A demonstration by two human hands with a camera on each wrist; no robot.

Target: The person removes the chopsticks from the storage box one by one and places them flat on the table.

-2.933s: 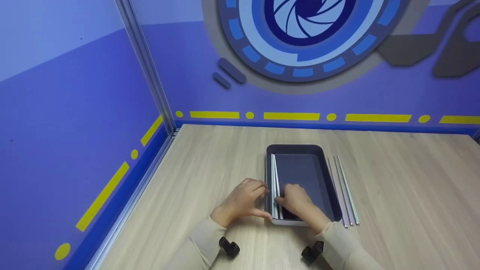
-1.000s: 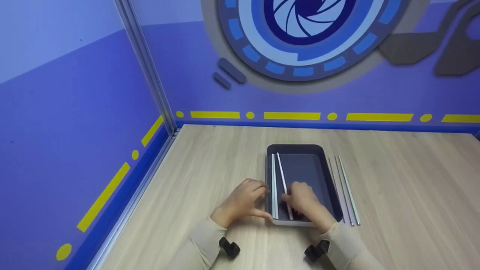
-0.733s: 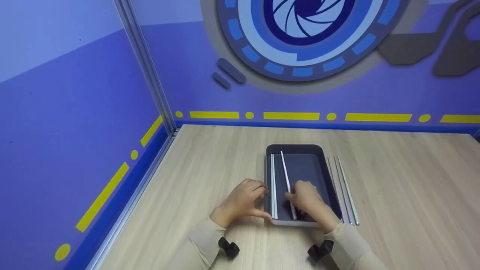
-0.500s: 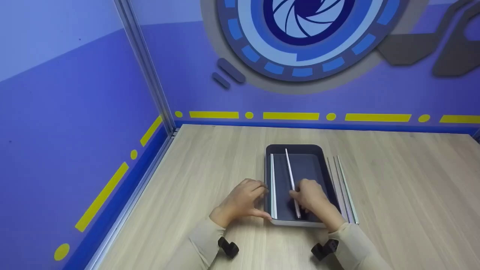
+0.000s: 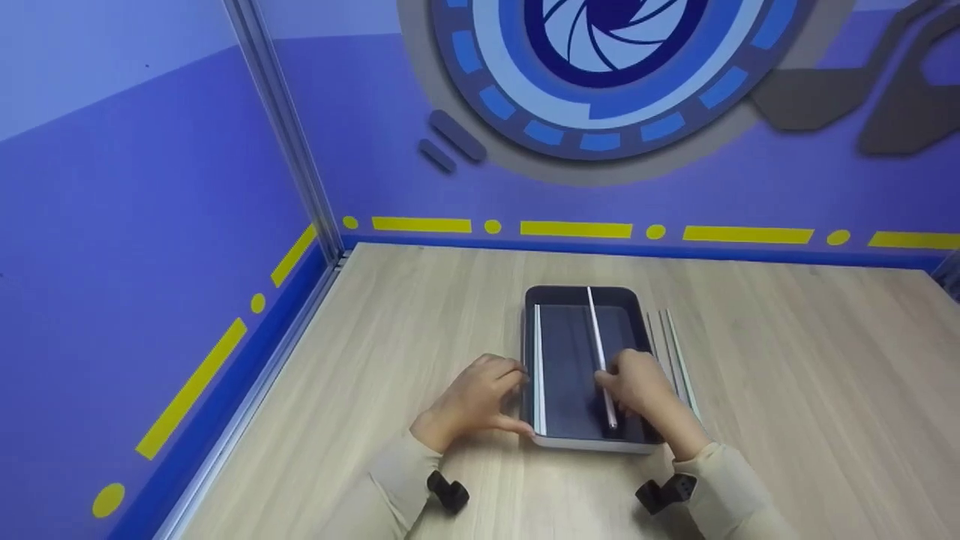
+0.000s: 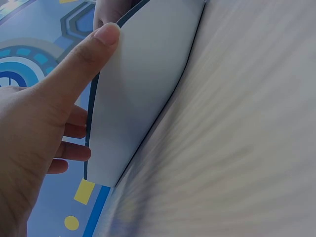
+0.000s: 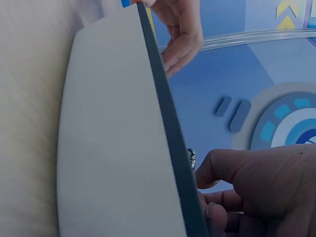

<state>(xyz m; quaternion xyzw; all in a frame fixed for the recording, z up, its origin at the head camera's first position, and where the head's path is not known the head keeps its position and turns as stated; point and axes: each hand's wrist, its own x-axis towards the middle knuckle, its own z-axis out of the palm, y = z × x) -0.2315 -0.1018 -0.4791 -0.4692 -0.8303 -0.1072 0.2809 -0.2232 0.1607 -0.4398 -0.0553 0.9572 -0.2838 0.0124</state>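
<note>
A dark rectangular tray (image 5: 570,352) with a pale outside stands on the table. My left hand (image 5: 480,394) rests at its near left corner, the straight thumb touching the front rim and the fingertips against the left wall. Over the tray's right half, my right hand (image 5: 637,382) pinches one slim metal chopstick (image 5: 595,322) between thumb and fingers. Its near end (image 7: 191,158) shows above the rim in the right wrist view; the far tip reaches the back wall. Along the tray's left wall lie pale chopsticks (image 5: 538,367), close together; their exact number is hard to tell.
Three more chopsticks (image 5: 673,341) lie on the wooden table (image 5: 810,390) just right of the tray, partly behind the right hand and forearm. Blue printed panels (image 5: 360,135) stand at the back and left, joined by a metal post (image 5: 289,127).
My right hand has drawn one chopstick away from those at the left wall and moved it rightward across the tray, slightly upward. The left hand has stayed at the corner.
</note>
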